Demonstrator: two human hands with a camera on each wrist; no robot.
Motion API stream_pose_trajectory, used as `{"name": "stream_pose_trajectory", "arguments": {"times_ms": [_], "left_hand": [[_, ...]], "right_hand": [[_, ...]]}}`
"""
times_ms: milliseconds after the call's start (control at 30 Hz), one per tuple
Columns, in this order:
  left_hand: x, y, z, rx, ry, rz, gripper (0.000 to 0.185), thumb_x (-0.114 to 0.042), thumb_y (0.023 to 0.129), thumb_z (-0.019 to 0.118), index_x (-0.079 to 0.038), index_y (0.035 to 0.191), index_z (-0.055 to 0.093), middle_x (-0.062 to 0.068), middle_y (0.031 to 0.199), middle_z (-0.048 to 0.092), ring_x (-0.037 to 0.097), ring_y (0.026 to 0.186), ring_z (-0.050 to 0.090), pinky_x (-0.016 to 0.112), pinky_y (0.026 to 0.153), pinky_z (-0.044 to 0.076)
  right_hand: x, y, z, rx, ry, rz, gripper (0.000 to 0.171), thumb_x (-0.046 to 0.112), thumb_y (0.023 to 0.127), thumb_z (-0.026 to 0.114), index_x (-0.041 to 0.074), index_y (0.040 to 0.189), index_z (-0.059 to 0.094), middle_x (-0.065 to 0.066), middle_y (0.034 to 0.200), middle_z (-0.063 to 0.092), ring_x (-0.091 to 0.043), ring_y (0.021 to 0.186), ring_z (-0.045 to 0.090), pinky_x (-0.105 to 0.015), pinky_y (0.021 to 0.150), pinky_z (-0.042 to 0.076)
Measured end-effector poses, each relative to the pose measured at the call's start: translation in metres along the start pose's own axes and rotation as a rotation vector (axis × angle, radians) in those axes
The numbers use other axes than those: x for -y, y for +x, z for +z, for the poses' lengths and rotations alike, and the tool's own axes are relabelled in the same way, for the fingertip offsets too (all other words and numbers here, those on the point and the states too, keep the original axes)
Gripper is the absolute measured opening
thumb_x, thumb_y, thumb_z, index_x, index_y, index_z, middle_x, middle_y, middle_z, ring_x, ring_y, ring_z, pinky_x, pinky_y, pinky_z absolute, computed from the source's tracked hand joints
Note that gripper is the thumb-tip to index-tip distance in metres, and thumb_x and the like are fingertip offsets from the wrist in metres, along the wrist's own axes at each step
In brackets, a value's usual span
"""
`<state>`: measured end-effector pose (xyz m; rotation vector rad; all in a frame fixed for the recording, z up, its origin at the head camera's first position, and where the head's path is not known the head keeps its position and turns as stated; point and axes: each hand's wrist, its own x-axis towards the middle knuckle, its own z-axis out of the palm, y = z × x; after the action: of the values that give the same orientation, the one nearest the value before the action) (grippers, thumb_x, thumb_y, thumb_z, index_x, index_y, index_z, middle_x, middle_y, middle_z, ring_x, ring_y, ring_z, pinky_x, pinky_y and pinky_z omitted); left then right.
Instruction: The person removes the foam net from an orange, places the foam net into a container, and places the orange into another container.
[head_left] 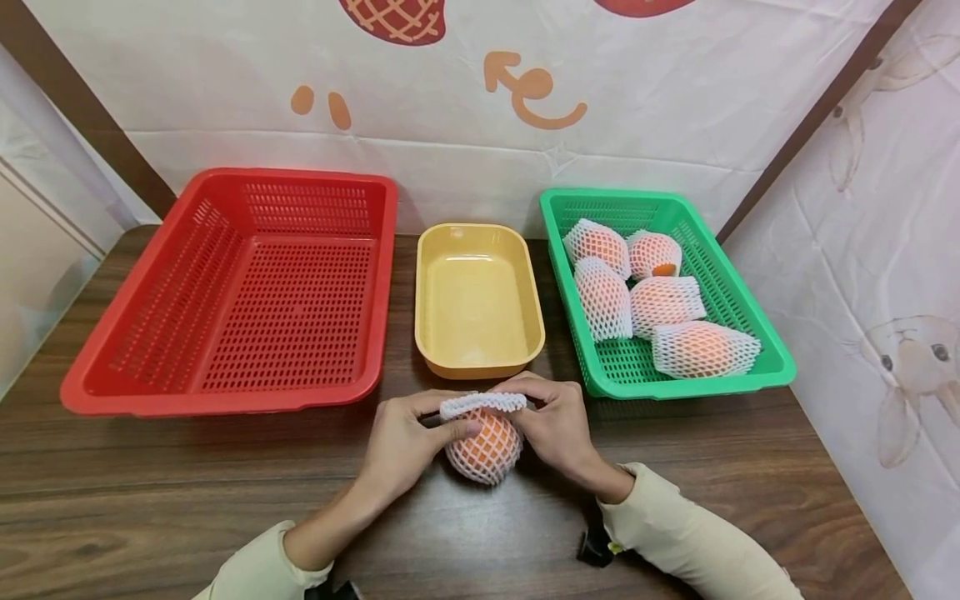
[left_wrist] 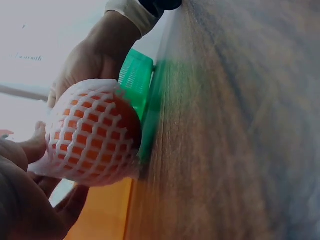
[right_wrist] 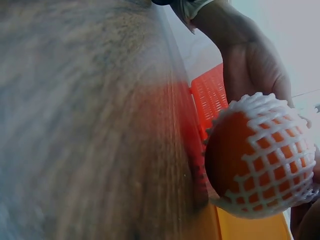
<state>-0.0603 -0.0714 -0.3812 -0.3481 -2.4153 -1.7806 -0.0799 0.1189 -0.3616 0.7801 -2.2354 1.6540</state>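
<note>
Between both hands is an orange point(head_left: 486, 450) in a white foam net sleeve point(head_left: 483, 405), held over the near part of the table. My left hand point(head_left: 401, 437) pinches the net's gathered upper edge from the left, its thumb lying on the front of the fruit. From the other side my right hand point(head_left: 555, 421) grips the same edge, fingers curled behind it. Bare orange peel point(right_wrist: 227, 150) shows at the fruit's underside in the right wrist view, where the net leaves a gap.
A red basket point(head_left: 367, 367) stands at the left, with a yellow tray point(head_left: 480, 358) in the middle. At the right, a green basket point(head_left: 600, 379) holds several netted oranges point(head_left: 663, 304). A patterned cloth point(head_left: 465, 167) hangs behind the wooden table point(head_left: 187, 492).
</note>
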Motion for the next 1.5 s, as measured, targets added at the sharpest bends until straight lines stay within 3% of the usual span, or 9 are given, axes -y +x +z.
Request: {"name": "stream_pose_trajectory", "arguments": {"times_ms": [200, 367, 500, 600, 833, 1033, 1133, 1300, 1500], "left_hand": [[-0.004, 0.000, -0.001, -0.092, 0.012, -0.010, 0.019, -0.014, 0.066, 0.087, -0.014, 0.083, 0.077, -0.009, 0.081, 0.071, 0.006, 0.076, 0.067, 0.025, 0.069, 0.053], [-0.004, 0.000, -0.003, -0.192, 0.044, 0.116, 0.018, 0.000, 0.066, 0.085, -0.011, 0.078, 0.077, -0.008, 0.076, 0.071, 0.007, 0.070, 0.066, 0.021, 0.064, 0.052], [-0.002, 0.000, -0.004, -0.246, 0.062, 0.246, 0.020, 0.007, 0.068, 0.079, -0.010, 0.078, 0.076, -0.004, 0.075, 0.070, 0.008, 0.070, 0.065, 0.019, 0.065, 0.051], [-0.001, 0.000, -0.004, -0.253, 0.026, 0.310, 0.023, 0.013, 0.071, 0.073, -0.009, 0.078, 0.075, -0.001, 0.076, 0.069, 0.011, 0.072, 0.065, 0.019, 0.069, 0.050], [0.001, -0.001, -0.003, -0.219, -0.018, 0.410, 0.027, 0.018, 0.072, 0.068, -0.008, 0.079, 0.073, 0.000, 0.077, 0.068, 0.014, 0.074, 0.062, 0.019, 0.071, 0.049], [0.001, -0.001, -0.001, -0.166, -0.006, 0.351, 0.029, 0.017, 0.073, 0.067, -0.010, 0.082, 0.073, -0.002, 0.082, 0.068, 0.016, 0.079, 0.061, 0.020, 0.074, 0.048], [-0.001, -0.001, -0.001, -0.124, 0.011, 0.289, 0.021, 0.007, 0.078, 0.073, -0.011, 0.090, 0.072, -0.002, 0.090, 0.067, 0.017, 0.087, 0.061, 0.023, 0.078, 0.048], [-0.003, -0.001, 0.001, -0.043, 0.111, 0.138, 0.033, -0.024, 0.078, 0.079, -0.011, 0.107, 0.070, -0.004, 0.103, 0.065, 0.011, 0.098, 0.061, 0.032, 0.085, 0.049], [-0.005, -0.001, 0.000, -0.006, 0.062, -0.027, 0.030, -0.024, 0.076, 0.081, -0.009, 0.101, 0.073, -0.003, 0.099, 0.069, 0.010, 0.095, 0.063, 0.035, 0.083, 0.050]], "right_hand": [[0.001, -0.001, 0.002, 0.019, 0.053, -0.006, 0.015, -0.016, 0.076, 0.068, -0.003, 0.083, 0.072, -0.011, 0.082, 0.070, -0.018, 0.078, 0.066, -0.033, 0.067, 0.054], [0.000, -0.001, 0.004, 0.095, 0.136, 0.004, 0.017, -0.013, 0.077, 0.071, -0.005, 0.092, 0.071, -0.014, 0.092, 0.069, -0.022, 0.090, 0.065, -0.033, 0.081, 0.052], [0.002, -0.001, 0.004, 0.207, 0.152, 0.091, 0.029, -0.004, 0.080, 0.073, -0.003, 0.108, 0.069, -0.011, 0.108, 0.068, -0.020, 0.103, 0.062, -0.032, 0.089, 0.048], [0.003, -0.001, 0.004, 0.239, 0.150, 0.139, 0.032, -0.001, 0.079, 0.075, -0.002, 0.111, 0.069, -0.009, 0.111, 0.068, -0.019, 0.105, 0.061, -0.032, 0.088, 0.048], [0.000, -0.004, 0.008, 0.176, 0.159, 0.097, 0.021, -0.003, 0.075, 0.078, -0.004, 0.096, 0.073, -0.011, 0.099, 0.071, -0.020, 0.092, 0.066, -0.033, 0.078, 0.053], [0.001, -0.002, 0.007, 0.110, 0.142, 0.056, 0.015, -0.013, 0.075, 0.073, -0.005, 0.088, 0.073, -0.011, 0.088, 0.072, -0.018, 0.082, 0.067, -0.032, 0.073, 0.054], [0.003, 0.001, 0.005, 0.072, 0.082, 0.044, 0.014, -0.014, 0.075, 0.072, -0.004, 0.084, 0.073, -0.011, 0.082, 0.071, -0.016, 0.078, 0.066, -0.029, 0.069, 0.054], [0.000, 0.003, 0.002, 0.021, -0.004, 0.021, 0.008, -0.010, 0.076, 0.073, -0.004, 0.081, 0.073, -0.013, 0.078, 0.070, -0.012, 0.075, 0.064, -0.024, 0.065, 0.052], [-0.022, -0.002, 0.002, -0.003, -0.057, -0.085, 0.017, -0.010, 0.075, 0.071, 0.003, 0.084, 0.074, -0.006, 0.081, 0.070, -0.013, 0.073, 0.064, -0.024, 0.063, 0.051]]}}
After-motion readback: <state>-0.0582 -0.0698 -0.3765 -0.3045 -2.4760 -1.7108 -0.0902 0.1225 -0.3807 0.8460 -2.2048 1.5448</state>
